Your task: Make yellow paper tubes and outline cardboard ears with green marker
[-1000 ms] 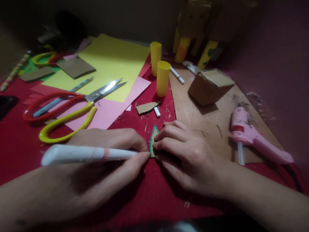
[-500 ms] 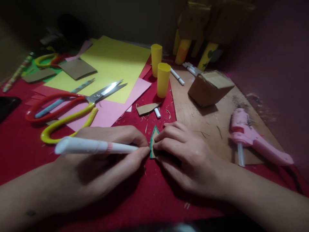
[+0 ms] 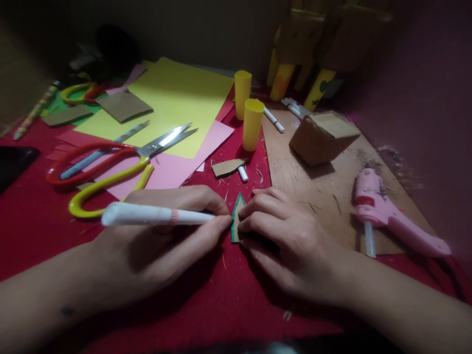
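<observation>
My left hand (image 3: 165, 241) is closed round a white marker (image 3: 147, 215), whose tip end meets the left edge of a small pointed cardboard piece (image 3: 236, 223). A green line runs along that piece's edges. From the right, the bent fingers of my right hand (image 3: 283, 231) press the piece onto the red cloth (image 3: 236, 305) and hide part of it. Just beyond lie another cardboard scrap (image 3: 226, 168) and a white marker cap (image 3: 243, 173).
Scissors (image 3: 151, 150) lie on pink and yellow paper (image 3: 177, 93) at the left. Two yellow paper tubes (image 3: 252, 125) stand behind the hands. A cardboard box (image 3: 320, 140) and a pink glue gun (image 3: 391, 214) rest on a wooden board (image 3: 287, 182) at the right.
The view has shifted slightly, so most things appear a little further right. The marker's tip end sits slightly higher along the piece's left edge.
</observation>
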`<state>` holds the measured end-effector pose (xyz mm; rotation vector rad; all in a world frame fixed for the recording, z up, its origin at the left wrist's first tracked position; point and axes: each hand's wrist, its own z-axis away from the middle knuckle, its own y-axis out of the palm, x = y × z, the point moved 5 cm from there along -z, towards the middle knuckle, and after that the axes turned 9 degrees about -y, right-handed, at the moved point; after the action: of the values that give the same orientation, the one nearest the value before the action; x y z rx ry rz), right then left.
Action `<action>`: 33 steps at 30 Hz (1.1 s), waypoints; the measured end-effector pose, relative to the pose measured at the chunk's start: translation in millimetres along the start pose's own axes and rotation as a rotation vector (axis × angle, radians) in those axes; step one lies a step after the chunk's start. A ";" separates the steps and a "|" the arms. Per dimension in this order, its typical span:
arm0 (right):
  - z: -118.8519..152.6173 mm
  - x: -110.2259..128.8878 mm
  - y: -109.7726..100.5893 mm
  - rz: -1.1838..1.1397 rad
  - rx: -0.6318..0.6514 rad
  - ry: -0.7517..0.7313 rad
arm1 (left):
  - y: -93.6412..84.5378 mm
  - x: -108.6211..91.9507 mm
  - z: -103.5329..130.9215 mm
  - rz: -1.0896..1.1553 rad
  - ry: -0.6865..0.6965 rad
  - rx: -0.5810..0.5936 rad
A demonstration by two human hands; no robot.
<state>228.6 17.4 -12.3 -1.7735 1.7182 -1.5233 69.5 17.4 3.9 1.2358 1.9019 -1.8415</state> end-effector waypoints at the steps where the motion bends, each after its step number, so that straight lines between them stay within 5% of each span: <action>1: 0.1 0.0 0.1 0.001 0.002 0.001 | -0.3 -0.4 -0.6 -0.017 -0.008 -0.002; 33: 0.2 -0.8 -0.1 0.020 0.013 0.007 | 0.5 1.3 -5.0 -0.153 -0.002 -0.012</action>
<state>229.0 18.1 -12.7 -1.7417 1.7198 -1.5307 70.9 22.4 3.6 1.1119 2.0546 -1.9004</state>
